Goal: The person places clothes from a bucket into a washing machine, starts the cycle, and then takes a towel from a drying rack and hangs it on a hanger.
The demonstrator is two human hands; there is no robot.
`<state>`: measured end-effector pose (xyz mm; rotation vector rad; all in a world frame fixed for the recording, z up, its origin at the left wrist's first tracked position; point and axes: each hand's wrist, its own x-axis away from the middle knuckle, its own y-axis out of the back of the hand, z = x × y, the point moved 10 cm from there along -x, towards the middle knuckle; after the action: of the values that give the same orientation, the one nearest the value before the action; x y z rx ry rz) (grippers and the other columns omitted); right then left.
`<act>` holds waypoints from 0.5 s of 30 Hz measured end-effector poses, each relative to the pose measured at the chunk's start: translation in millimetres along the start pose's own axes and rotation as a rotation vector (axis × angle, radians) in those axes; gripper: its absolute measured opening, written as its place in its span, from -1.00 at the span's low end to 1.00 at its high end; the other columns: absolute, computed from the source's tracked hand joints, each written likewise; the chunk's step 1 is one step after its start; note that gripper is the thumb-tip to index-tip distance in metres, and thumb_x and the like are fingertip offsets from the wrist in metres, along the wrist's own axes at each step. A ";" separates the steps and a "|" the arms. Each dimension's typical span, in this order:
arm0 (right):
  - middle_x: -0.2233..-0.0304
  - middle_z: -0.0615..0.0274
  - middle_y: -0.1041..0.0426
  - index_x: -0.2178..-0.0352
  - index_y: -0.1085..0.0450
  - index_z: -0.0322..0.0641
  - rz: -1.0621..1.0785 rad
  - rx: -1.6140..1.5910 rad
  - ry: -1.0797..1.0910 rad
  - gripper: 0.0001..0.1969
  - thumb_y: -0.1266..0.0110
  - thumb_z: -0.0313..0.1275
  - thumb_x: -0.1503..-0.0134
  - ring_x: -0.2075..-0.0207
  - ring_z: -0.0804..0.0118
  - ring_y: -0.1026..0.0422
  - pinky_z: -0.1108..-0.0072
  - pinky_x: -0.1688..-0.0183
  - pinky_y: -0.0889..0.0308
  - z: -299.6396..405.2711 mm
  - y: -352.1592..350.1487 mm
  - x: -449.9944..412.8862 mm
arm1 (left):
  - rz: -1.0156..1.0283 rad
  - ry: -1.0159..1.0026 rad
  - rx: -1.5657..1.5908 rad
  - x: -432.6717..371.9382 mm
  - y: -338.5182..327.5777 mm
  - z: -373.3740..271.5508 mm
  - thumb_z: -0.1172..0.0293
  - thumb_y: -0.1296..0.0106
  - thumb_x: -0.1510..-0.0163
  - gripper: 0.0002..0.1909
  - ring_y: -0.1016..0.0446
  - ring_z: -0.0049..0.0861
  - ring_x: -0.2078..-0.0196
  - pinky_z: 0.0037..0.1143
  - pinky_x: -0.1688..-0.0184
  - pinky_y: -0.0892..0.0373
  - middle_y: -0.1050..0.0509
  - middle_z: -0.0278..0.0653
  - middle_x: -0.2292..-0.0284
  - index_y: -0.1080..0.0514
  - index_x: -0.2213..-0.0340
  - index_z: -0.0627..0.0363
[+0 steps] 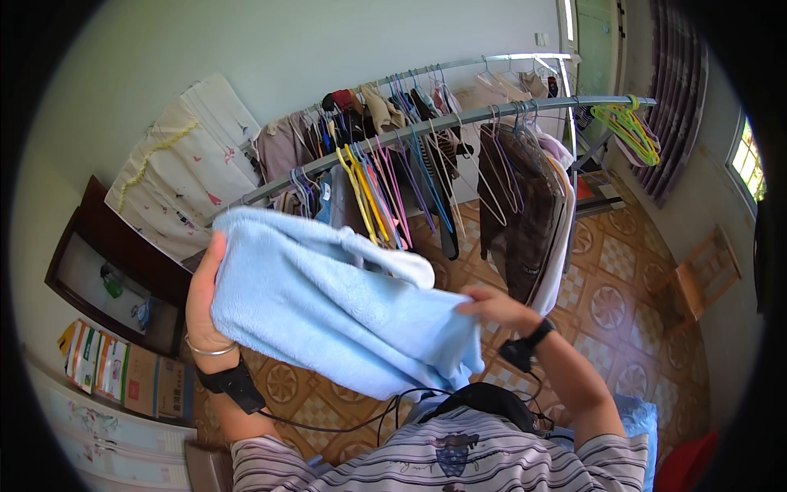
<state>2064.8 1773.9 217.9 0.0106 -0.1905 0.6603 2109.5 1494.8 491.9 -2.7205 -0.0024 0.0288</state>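
A light blue fleece garment or cloth (344,307) is spread between my two hands, in front of my body. My left hand (206,295) supports its left end, with the thumb showing at the upper edge and the fingers hidden behind the fabric. On the right, my right hand (495,306) pinches the upper edge between thumb and fingers. A paler sleeve-like flap (412,267) lies along the far edge of the fabric. Folds run lengthwise down it, and its lower side hangs near my waist.
Beyond the cloth stands a metal clothes rack (424,126) with hangers and garments. Bright green hangers (630,132) hang at its right end. A wooden chair (707,277) is by the right wall; cardboard boxes (147,381) stand at left. Black cables (332,427) run from my wrist bands.
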 end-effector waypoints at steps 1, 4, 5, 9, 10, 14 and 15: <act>0.48 0.50 -0.34 0.38 -0.39 -0.11 -0.105 -0.183 0.052 -0.91 -0.06 -0.38 -0.06 0.43 0.62 -0.28 0.72 0.40 -0.19 3.2 28.8 17.0 | -0.031 -0.025 -0.033 -0.2 7.2 -0.5 0.15 0.13 -0.17 -0.58 -0.49 -0.43 0.22 -0.44 0.14 -0.42 -0.49 -0.12 0.23 -0.36 0.13 0.28; 0.51 0.43 -0.32 0.55 -0.31 -0.18 -0.104 -0.415 0.233 -0.90 -0.11 -0.52 0.12 0.44 0.53 -0.29 0.68 0.37 -0.20 29.8 77.0 76.9 | -0.081 0.022 -0.061 0.2 63.7 5.4 0.11 0.10 -0.15 -0.57 -0.49 -0.44 0.23 -0.45 0.14 -0.41 -0.49 -0.16 0.22 -0.38 0.15 0.26; 0.51 0.42 -0.30 0.58 -0.28 -0.18 -0.047 -0.279 0.342 -0.83 -0.17 -0.51 0.18 0.45 0.54 -0.25 0.68 0.42 -0.15 45.9 76.7 92.6 | -0.095 0.078 -0.020 1.5 78.1 14.6 0.09 0.10 -0.14 -0.56 -0.48 -0.44 0.22 -0.45 0.13 -0.41 -0.48 -0.17 0.21 -0.38 0.15 0.26; 0.60 0.48 -0.26 0.58 -0.27 -0.19 -0.245 0.030 0.004 -0.80 -0.21 -0.49 0.16 0.53 0.59 -0.21 0.74 0.46 -0.09 57.5 59.5 114.3 | -0.100 0.066 0.009 8.4 76.2 39.0 0.12 0.14 -0.17 -0.56 -0.47 -0.47 0.19 -0.47 0.06 -0.35 -0.47 -0.19 0.18 -0.37 0.12 0.27; 0.60 0.48 -0.26 0.58 -0.27 -0.19 -0.240 0.036 -0.005 -0.80 -0.21 -0.49 0.16 0.53 0.59 -0.21 0.74 0.46 -0.09 54.6 58.7 110.9 | -0.095 0.049 -0.020 9.1 67.3 40.6 0.15 0.16 -0.18 -0.58 -0.45 -0.50 0.17 -0.49 0.03 -0.32 -0.47 -0.20 0.18 -0.36 0.12 0.27; 0.61 0.53 -0.22 0.62 -0.25 -0.17 -0.434 0.068 0.129 -0.85 -0.06 -0.62 0.10 0.53 0.66 -0.18 0.75 0.49 -0.06 56.4 86.7 113.0 | -0.022 -0.019 -0.008 -2.1 56.2 46.4 0.17 0.13 -0.17 -0.59 -0.42 -0.54 0.15 -0.52 0.03 -0.30 -0.46 -0.24 0.18 -0.35 0.11 0.27; 0.61 0.52 -0.23 0.63 -0.24 -0.17 -0.506 -0.062 0.192 -0.85 -0.03 -0.63 0.10 0.53 0.67 -0.18 0.75 0.49 -0.07 57.0 95.8 119.3 | -0.008 -0.002 0.019 -2.8 55.6 48.5 0.16 0.15 -0.18 -0.59 -0.43 -0.51 0.14 -0.50 0.03 -0.31 -0.46 -0.23 0.17 -0.36 0.11 0.27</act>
<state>2088.7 1918.2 290.4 -0.0625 -0.0189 0.1489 2105.6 1463.8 425.0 -2.7018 -0.0141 0.0291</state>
